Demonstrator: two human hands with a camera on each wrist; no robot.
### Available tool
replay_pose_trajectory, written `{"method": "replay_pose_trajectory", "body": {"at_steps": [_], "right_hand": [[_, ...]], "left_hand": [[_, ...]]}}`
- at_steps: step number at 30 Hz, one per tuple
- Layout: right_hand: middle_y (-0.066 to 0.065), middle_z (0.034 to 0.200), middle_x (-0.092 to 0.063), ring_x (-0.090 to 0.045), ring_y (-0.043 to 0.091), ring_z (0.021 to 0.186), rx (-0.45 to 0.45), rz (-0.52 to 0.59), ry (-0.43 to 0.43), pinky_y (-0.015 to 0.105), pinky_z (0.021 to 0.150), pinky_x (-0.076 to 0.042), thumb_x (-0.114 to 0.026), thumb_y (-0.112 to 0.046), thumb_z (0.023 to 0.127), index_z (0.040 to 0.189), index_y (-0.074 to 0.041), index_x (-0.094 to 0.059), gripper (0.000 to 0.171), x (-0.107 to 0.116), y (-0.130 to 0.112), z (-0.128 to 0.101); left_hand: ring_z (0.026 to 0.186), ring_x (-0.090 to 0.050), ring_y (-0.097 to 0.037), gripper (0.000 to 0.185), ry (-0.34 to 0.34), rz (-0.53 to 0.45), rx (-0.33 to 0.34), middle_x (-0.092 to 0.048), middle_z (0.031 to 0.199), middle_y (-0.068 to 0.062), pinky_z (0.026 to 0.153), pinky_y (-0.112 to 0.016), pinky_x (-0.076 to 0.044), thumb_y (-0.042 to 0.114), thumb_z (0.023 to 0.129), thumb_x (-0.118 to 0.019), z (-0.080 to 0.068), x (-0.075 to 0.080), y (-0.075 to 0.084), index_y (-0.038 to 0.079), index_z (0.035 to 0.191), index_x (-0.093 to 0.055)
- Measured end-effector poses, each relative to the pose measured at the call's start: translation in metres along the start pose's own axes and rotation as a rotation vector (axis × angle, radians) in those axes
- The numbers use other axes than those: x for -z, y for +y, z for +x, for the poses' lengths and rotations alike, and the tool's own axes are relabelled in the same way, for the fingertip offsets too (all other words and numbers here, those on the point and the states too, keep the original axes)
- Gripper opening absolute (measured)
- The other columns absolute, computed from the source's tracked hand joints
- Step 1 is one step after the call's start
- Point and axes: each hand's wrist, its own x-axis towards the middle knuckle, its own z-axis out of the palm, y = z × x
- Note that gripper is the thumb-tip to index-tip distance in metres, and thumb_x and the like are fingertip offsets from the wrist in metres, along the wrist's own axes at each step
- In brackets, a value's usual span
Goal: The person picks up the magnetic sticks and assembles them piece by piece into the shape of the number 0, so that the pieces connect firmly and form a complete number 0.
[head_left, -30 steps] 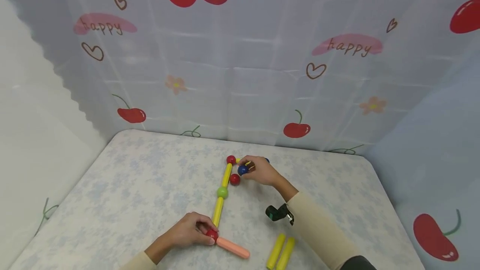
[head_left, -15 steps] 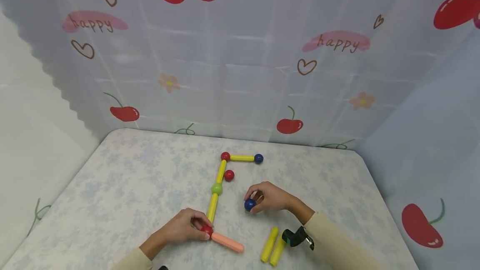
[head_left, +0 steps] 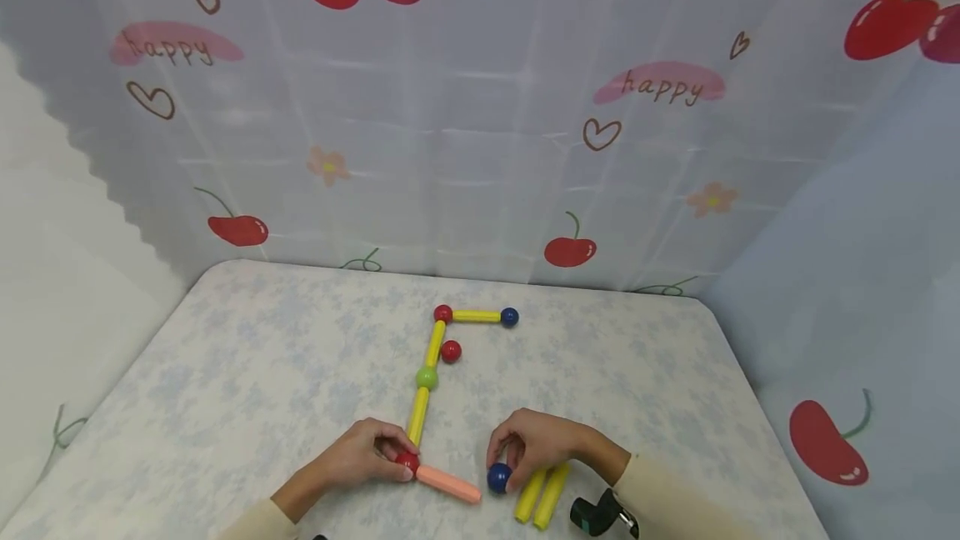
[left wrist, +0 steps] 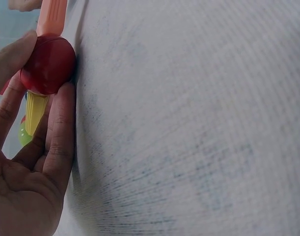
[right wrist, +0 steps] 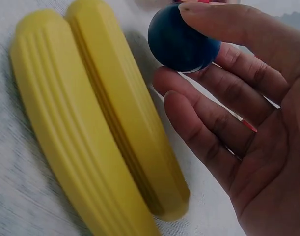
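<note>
A chain of sticks and balls lies on the table [head_left: 247,373]. My left hand [head_left: 397,452] pinches the near red ball [head_left: 407,462] [left wrist: 47,64], which joins a yellow stick [head_left: 417,415] [left wrist: 36,110] and a pink stick [head_left: 447,484] [left wrist: 52,17]. My right hand [head_left: 506,461] holds a blue ball [head_left: 498,477] [right wrist: 181,44] in its fingertips, just off the pink stick's right end. Two loose yellow sticks [head_left: 540,497] [right wrist: 91,128] lie side by side under that hand. Further up the chain are a green ball [head_left: 426,377], a far red ball [head_left: 442,313] and a far blue ball [head_left: 509,317].
A loose red ball [head_left: 451,351] sits right of the upper yellow stick [head_left: 434,343]. A cherry-print curtain [head_left: 480,123] closes off the back and right sides. A black wrist camera [head_left: 596,515] shows on my right forearm.
My right hand has carried the blue ball from the chain's far end toward me, down to the pink stick's end beside the two yellow sticks. My left hand stayed on the red ball.
</note>
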Motion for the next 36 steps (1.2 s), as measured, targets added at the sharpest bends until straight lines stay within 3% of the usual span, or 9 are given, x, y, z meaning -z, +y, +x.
{"method": "replay_pose_trajectory", "body": {"at_steps": [7,14,36], "right_hand": [[-0.009,0.079,-0.066,-0.058,-0.001,0.066,0.044,0.006,-0.016,0.018,0.061,-0.049,-0.079,-0.004,0.078,0.099,-0.006,-0.072,0.022,-0.013,0.003,-0.001],[-0.008,0.081,-0.065,-0.057,-0.001,0.069,0.1,-0.003,0.053,0.019,0.063,-0.05,-0.079,-0.009,0.079,0.1,-0.008,-0.071,0.022,-0.022,0.008,-0.004],[-0.005,0.09,-0.069,-0.061,0.005,0.077,0.145,0.078,0.081,0.022,0.069,-0.052,-0.079,-0.011,0.08,0.102,-0.007,-0.071,0.024,-0.033,0.011,-0.01]], "left_hand": [[0.08,-0.059,-0.017,0.027,0.013,-0.006,0.031,-0.069,0.092,-0.001,0.066,-0.023,-0.049,0.018,0.077,-0.082,-0.002,-0.001,0.0,0.006,0.1,-0.073],[0.08,-0.058,-0.017,0.028,0.011,-0.024,0.027,-0.068,0.091,-0.001,0.066,-0.023,-0.049,0.016,0.077,-0.082,-0.002,-0.003,0.002,0.005,0.101,-0.073],[0.078,-0.057,-0.016,0.028,0.015,0.026,0.063,-0.066,0.088,0.001,0.066,-0.024,-0.048,0.02,0.075,-0.083,-0.001,-0.003,0.004,0.009,0.1,-0.074]]}}
